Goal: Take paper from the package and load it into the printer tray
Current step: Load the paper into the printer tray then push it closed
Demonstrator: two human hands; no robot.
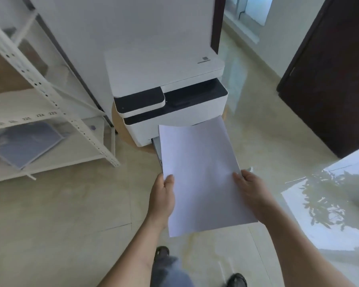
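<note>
A white stack of paper [201, 175] is held flat in front of a white and black printer [168, 96] that sits low by the wall. My left hand [164, 197] grips the stack's left edge, thumb on top. My right hand [251, 193] grips its right edge. The far end of the paper lies over the pulled-out tray [157, 148], of which only a grey strip shows at the left of the stack. The paper package cannot be seen.
A white metal shelf rack [50, 112] stands at the left, with a wrapped bluish pack [27, 143] on a lower shelf. A dark door [327, 79] stands open at the right. The glossy tiled floor [71, 214] spreads around, and my feet show at the bottom.
</note>
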